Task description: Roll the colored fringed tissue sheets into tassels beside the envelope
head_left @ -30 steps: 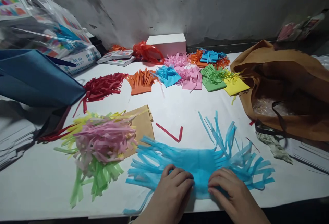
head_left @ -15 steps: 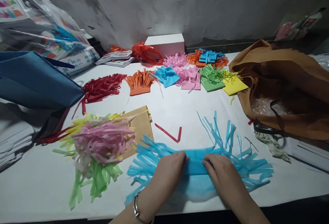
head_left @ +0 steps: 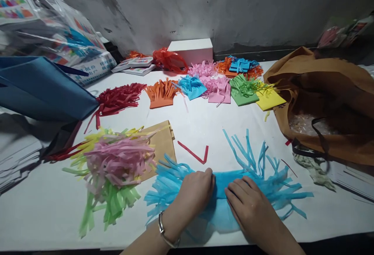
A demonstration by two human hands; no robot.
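A sheet of blue tissue paper with fringed ends lies near the table's front edge, a darker folded band across its middle. My left hand, with a silver bangle at the wrist, is closed on the left part of this band; its fingertips are partly hidden. My right hand rests palm down over the band's right part, fingers side by side on the paper and thumb out of sight. Blue fringe strips spread out beyond both hands. Just behind the paper lies a bent red strip.
Pink fringed paper lies over yellow and green fringes at left, beside a tan paper piece. Folded fringed bundles, including an orange one, form a row behind. A blue bag stands left, a brown bag right.
My right hand has turned from a pinch at the band to lying over it, slightly further left. My left hand keeps its hold on the paper.
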